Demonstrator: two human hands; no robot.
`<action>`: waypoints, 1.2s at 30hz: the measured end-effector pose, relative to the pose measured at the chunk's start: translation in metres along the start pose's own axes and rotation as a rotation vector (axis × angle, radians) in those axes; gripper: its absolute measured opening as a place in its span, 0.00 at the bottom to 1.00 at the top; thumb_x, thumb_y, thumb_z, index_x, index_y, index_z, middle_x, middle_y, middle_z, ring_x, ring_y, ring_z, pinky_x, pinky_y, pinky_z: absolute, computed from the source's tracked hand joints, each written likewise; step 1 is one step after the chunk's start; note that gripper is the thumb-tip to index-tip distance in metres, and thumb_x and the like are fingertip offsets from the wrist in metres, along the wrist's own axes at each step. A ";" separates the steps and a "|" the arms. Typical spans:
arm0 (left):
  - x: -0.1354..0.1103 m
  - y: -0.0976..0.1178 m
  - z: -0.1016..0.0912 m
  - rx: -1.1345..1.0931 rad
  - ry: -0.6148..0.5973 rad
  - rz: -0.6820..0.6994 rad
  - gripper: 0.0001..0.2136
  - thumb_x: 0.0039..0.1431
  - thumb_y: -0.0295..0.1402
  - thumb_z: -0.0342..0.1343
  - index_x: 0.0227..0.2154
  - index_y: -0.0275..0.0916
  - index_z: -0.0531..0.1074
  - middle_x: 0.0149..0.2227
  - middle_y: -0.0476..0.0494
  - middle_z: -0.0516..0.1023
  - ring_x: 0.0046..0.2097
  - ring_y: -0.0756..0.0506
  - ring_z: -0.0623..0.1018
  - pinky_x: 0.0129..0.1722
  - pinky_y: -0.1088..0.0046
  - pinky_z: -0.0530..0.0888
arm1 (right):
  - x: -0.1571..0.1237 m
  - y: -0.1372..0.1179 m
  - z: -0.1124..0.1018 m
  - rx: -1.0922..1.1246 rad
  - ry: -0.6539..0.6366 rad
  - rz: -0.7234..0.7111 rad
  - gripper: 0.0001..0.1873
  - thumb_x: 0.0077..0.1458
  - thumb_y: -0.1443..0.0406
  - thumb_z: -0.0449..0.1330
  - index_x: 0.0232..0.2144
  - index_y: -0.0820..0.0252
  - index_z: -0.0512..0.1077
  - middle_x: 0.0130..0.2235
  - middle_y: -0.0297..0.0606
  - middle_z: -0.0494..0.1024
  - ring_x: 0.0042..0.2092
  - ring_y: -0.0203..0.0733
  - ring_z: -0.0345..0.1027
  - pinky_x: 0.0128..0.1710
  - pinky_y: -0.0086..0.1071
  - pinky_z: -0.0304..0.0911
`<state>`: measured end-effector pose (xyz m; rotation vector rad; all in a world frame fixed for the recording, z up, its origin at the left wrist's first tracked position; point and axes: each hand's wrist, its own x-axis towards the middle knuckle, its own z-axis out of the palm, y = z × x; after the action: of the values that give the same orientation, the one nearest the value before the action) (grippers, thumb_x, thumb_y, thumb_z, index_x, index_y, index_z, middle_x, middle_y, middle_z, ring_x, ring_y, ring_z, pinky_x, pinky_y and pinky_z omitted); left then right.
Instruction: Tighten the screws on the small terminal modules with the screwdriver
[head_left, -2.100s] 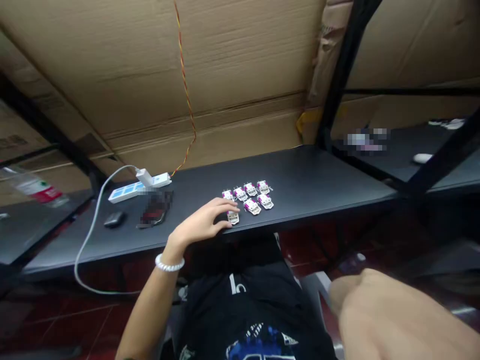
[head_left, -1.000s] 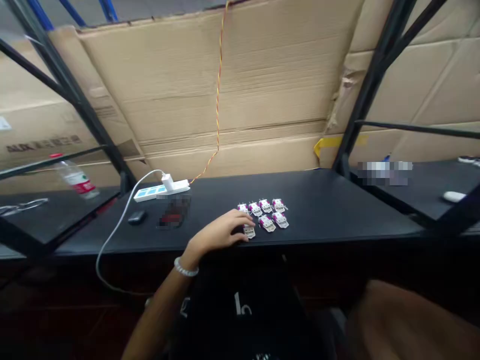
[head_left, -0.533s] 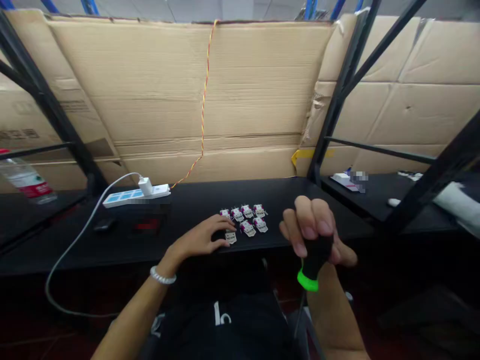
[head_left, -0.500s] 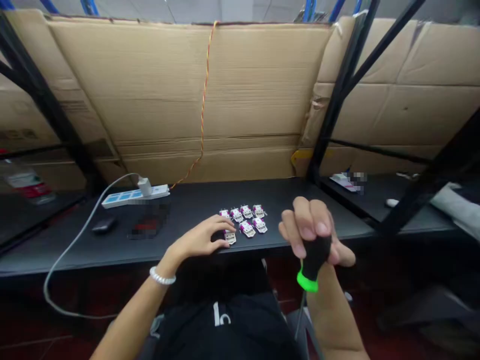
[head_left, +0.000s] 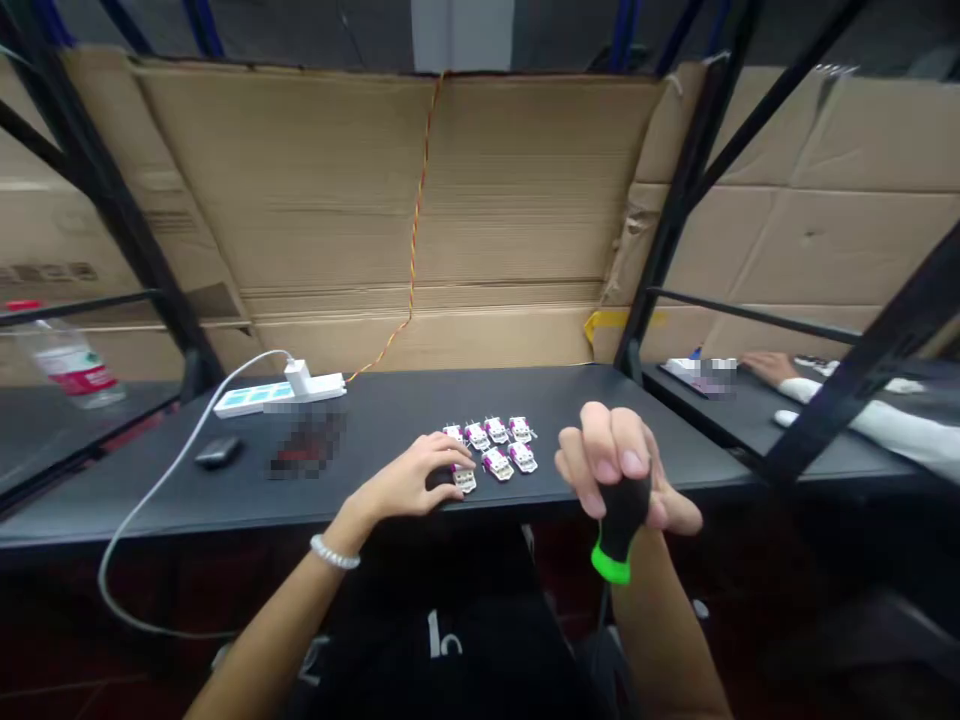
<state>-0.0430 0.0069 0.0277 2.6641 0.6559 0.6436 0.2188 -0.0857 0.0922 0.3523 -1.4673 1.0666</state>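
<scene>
My right hand [head_left: 615,465] is closed around the black handle of a screwdriver [head_left: 613,560]. The handle ends in a bright green collar, and its thin shaft points down, dim below the table edge. My left hand [head_left: 420,475] rests at the front of the table with thumb and fingers apart, over the nearest of several small white-and-purple parts [head_left: 465,480]. Whether its fingertips touch that part I cannot tell. The other parts, such as one at the front right [head_left: 523,458], lie beside it in two short rows on the black table [head_left: 390,400].
A white power strip [head_left: 247,400] with a plugged-in charger [head_left: 298,377] and cable lies at the left. Near it is a dark mouse-like object [head_left: 219,452]. Black frame posts [head_left: 667,230] flank the cardboard back [head_left: 322,190]. A co-worker's sleeved arm [head_left: 862,420] shows at right.
My view has shifted slightly, and a co-worker's hand now shows at the right. My left hand stays by the parts; my right hand still holds the screwdriver up.
</scene>
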 end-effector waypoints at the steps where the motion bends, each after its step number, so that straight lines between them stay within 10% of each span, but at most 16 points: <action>1: 0.000 -0.001 0.000 -0.001 0.007 0.003 0.14 0.68 0.39 0.65 0.53 0.42 0.81 0.58 0.35 0.81 0.62 0.36 0.77 0.67 0.51 0.70 | 0.000 0.000 0.000 -0.015 0.005 0.004 0.14 0.53 0.59 0.71 0.41 0.51 0.75 0.34 0.30 0.67 0.23 0.31 0.62 0.21 0.29 0.57; 8: 0.000 0.032 -0.007 -0.077 0.241 0.084 0.12 0.71 0.37 0.63 0.53 0.43 0.82 0.52 0.37 0.83 0.55 0.38 0.81 0.60 0.56 0.78 | -0.006 -0.003 -0.004 -0.086 -0.012 0.067 0.18 0.53 0.59 0.70 0.47 0.52 0.80 0.39 0.36 0.76 0.26 0.35 0.67 0.23 0.29 0.63; 14: -0.016 0.118 -0.014 -0.197 0.713 0.250 0.18 0.67 0.40 0.68 0.58 0.46 0.81 0.47 0.39 0.86 0.46 0.42 0.85 0.47 0.65 0.85 | 0.000 -0.005 -0.003 -0.329 -0.293 0.363 0.29 0.59 0.60 0.73 0.62 0.56 0.78 0.55 0.50 0.82 0.53 0.50 0.76 0.46 0.37 0.76; 17: -0.023 0.136 -0.016 -0.086 0.834 0.274 0.17 0.68 0.25 0.65 0.56 0.49 0.83 0.46 0.44 0.87 0.43 0.46 0.87 0.42 0.72 0.85 | 0.004 -0.003 0.000 -0.381 -0.348 0.380 0.30 0.61 0.61 0.72 0.64 0.53 0.76 0.60 0.50 0.81 0.58 0.52 0.76 0.59 0.47 0.72; 36: -0.029 0.139 -0.032 -0.051 0.861 0.284 0.16 0.65 0.18 0.66 0.49 0.46 0.86 0.39 0.46 0.88 0.40 0.46 0.87 0.38 0.70 0.86 | 0.009 0.004 0.016 -0.409 -0.433 0.334 0.36 0.61 0.67 0.72 0.69 0.52 0.71 0.66 0.50 0.77 0.67 0.50 0.72 0.68 0.45 0.65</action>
<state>-0.0324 -0.1182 0.1010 2.3649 0.4275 1.8926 0.2034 -0.0923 0.1014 0.0422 -2.1422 0.9495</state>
